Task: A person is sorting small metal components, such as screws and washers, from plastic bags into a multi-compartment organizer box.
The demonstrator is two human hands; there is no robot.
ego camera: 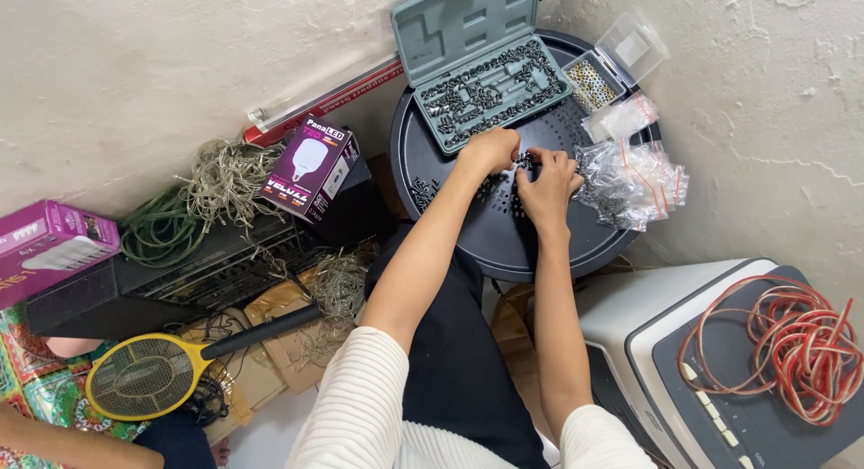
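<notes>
My left hand (490, 150) and my right hand (549, 176) meet over a round black perforated tray (504, 244), fingertips pinched together on a small dark metal part (526, 158). Just beyond them lies an open grey-green plastic case (477, 55) filled with small dark screws and bits. A little heap of dark screws (423, 192) rests on the tray left of my left hand. Clear zip bags of screws (634, 181) lie right of my right hand.
A small clear compartment box (598, 73) sits at the tray's far right. A purple bulb carton (310, 167), tangled wires (216, 181), a yellow racket-shaped swatter (148, 374) lie left. Red coiled cable (801, 343) rests on a white-grey appliance (666, 343) at right.
</notes>
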